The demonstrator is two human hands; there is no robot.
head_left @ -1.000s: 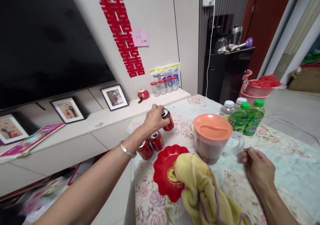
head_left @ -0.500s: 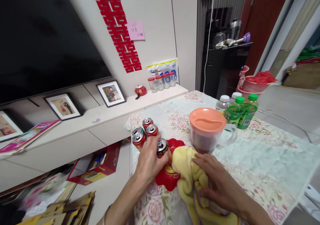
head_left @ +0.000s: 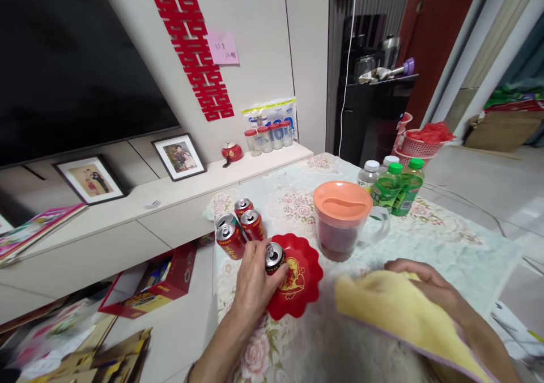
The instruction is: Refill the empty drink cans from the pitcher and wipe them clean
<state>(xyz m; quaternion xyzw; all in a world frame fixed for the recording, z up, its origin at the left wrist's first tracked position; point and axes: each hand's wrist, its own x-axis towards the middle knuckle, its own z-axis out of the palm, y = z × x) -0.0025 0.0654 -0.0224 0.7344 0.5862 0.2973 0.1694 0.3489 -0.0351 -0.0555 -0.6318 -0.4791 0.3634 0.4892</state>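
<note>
My left hand point(head_left: 254, 278) is wrapped round a dark-topped red can point(head_left: 275, 257), over the left part of a red scalloped plate point(head_left: 309, 275). Just behind it stand several other red cans point(head_left: 251, 224) in a close group. On the right, my right hand point(head_left: 429, 281) grips a yellow cloth point(head_left: 391, 303), which hangs blurred above the tablecloth, apart from the plate. A clear pitcher point(head_left: 338, 238) with an orange lid stands behind the plate, its handle pointing right.
Bottles with green and white caps point(head_left: 387, 187) stand at the table's back right. Left of the table, a white cabinet point(head_left: 178, 196) holds framed photos point(head_left: 181, 156), lidded glass jars point(head_left: 263, 139) and a red pot point(head_left: 232, 152). An open red box point(head_left: 178, 275) lies on the floor.
My right hand has moved right with the yellow cloth, away from the can, uncovering the plate. My left hand still holds the can. The view has shifted slightly.
</note>
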